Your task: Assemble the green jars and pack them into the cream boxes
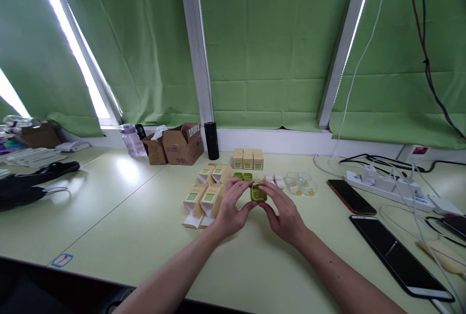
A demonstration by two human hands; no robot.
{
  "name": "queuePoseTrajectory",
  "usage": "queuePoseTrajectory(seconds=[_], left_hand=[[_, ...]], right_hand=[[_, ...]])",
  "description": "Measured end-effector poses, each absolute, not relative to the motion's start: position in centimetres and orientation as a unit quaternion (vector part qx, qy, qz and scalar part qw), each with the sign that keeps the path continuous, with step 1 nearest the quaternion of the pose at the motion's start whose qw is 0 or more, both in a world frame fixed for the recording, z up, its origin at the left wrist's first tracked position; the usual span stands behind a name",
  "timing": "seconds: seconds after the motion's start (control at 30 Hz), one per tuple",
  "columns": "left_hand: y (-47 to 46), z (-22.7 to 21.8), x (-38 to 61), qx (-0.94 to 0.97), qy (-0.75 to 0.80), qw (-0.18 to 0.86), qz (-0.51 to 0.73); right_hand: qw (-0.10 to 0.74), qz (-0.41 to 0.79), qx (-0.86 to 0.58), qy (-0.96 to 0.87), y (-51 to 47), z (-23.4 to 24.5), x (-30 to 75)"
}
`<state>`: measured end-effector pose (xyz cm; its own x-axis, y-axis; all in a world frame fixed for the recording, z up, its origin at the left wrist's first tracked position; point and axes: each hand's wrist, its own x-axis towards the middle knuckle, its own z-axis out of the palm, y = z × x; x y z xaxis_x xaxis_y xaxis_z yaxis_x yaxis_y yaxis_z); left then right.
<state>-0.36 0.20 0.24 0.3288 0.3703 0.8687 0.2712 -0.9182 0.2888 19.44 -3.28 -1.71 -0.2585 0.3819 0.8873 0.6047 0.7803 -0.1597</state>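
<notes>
A small olive-green square container [258,193] is held up above the table between both hands, its hollow side facing me. My left hand [233,206] pinches its left edge with thumb and fingers. On the opposite edge, my right hand [283,209] grips it the same way. Just behind lie more green pieces [242,176], partly hidden by my left fingers. Small pale pink blocks [279,181] sit beyond my right fingertips. Clear round cups [301,184] with yellow bits inside stand to their right. Left of my left hand are several open kraft boxes [194,197] with green labels.
Closed kraft boxes [248,159] stand in a row at the back. A black cylinder [211,140], a cardboard carton [184,144] and a lilac bottle [132,140] are at the rear left. Two phones [396,256] and a power strip [388,189] with cables occupy the right.
</notes>
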Motion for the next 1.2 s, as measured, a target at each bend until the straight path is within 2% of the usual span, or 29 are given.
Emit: queuePoseTrajectory(seconds=[0.27,0.6,0.87,1.2], left_hand=[[0.53,-0.19,-0.47,0.781,0.257,0.116,0.558],[0.86,-0.31,-0.39,0.752,0.292,0.179,0.563],[0.9,-0.38,-0.44,0.757,0.301,0.192,0.548],[0.29,0.08,-0.78,0.779,0.288,0.15,0.537]], right_hand=[[0.533,-0.053,-0.319,-0.782,-3.98,-1.55,19.21],[0.546,-0.067,-0.315,-0.774,-3.36,-2.22,19.01],[0.555,-0.05,-0.305,-0.773,-3.37,-2.07,18.83],[0.583,0.062,-0.359,-0.726,-3.67,-1.62,18.81]])
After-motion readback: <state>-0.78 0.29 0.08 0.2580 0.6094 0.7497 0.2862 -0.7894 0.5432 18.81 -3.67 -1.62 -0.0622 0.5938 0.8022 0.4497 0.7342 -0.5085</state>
